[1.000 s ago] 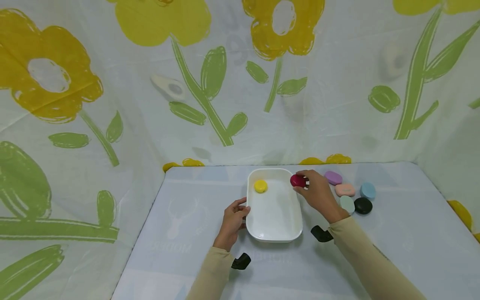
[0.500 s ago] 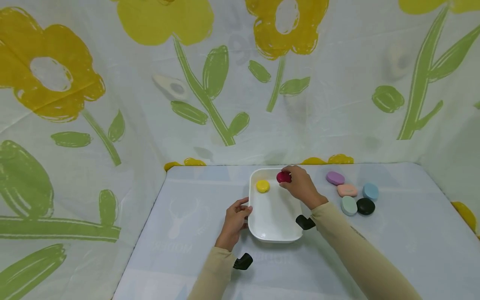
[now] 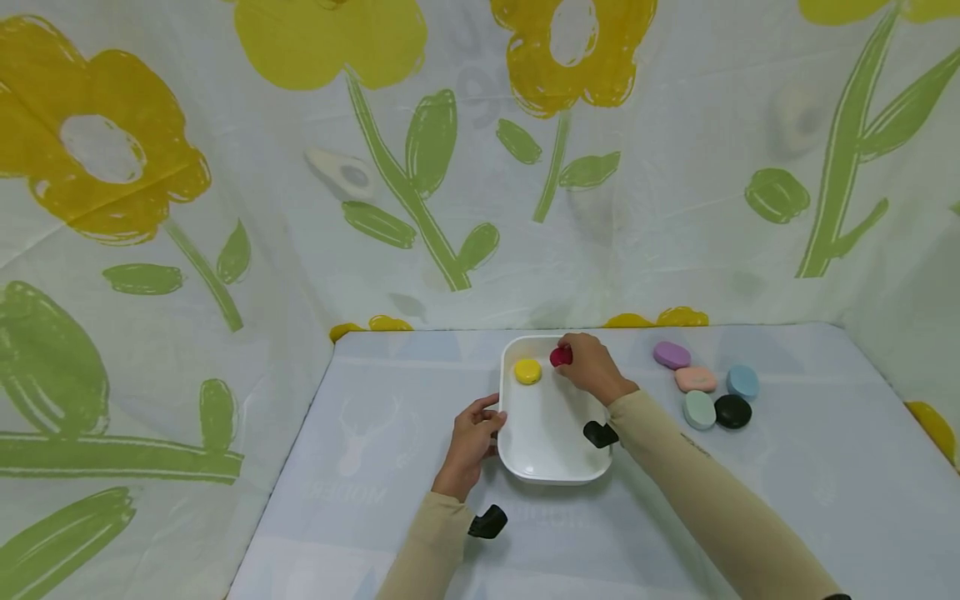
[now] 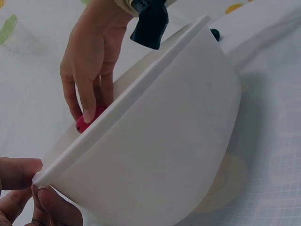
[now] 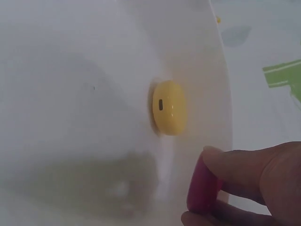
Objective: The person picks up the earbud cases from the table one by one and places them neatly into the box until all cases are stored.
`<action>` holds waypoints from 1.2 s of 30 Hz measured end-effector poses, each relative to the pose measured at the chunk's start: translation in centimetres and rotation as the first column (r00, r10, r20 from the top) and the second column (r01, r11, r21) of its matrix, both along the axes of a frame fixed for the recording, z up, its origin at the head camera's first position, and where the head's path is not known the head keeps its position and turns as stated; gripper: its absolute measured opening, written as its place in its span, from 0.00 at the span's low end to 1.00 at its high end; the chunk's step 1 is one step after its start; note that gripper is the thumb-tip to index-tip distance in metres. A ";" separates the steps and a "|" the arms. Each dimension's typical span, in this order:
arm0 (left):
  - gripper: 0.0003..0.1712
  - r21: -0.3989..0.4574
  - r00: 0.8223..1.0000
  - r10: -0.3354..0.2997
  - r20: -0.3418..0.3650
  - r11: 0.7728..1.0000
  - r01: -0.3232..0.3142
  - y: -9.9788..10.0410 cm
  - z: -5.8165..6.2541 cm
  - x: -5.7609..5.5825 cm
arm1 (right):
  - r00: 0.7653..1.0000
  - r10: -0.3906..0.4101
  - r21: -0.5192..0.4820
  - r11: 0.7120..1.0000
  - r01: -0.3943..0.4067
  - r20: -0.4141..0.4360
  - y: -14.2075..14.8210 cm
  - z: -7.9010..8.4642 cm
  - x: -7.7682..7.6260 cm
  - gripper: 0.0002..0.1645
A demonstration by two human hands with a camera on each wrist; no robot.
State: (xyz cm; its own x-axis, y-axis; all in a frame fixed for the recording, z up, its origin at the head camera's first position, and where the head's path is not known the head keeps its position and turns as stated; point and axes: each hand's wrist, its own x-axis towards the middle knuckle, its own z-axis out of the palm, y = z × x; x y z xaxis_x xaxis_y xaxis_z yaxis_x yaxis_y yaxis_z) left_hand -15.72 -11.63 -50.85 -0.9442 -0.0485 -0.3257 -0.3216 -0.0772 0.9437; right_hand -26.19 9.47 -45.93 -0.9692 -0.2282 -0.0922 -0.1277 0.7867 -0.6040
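Tray is pinched at its rim by the left hand; over it, a red disc by the right hand.

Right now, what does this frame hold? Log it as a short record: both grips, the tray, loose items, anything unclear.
Left grip: pinches the left rim of the white tray
Right grip: holds the red piece over the tray's far end
In tray: yellow piece, far left
Right of tray: purple piece, pink piece, blue piece, pale green piece, black piece
Unclear: whether red touches the tray
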 end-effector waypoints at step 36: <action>0.26 -0.014 1.000 0.003 -0.004 1.000 -0.004 0.3 0.0 -0.1 | 0.966 -0.141 -0.128 0.985 0.115 -0.216 10.0 -0.9 6.4 0.23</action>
State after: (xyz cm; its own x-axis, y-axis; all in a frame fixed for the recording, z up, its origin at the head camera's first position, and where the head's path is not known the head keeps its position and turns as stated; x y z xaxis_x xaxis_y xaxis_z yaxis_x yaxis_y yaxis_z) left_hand -15.77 -11.32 -50.84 -0.9454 -0.0563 -0.3210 -0.3173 -0.0649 0.9461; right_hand -19.83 19.50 -46.82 -0.9839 -0.0977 0.1495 -0.1727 0.7334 -0.6574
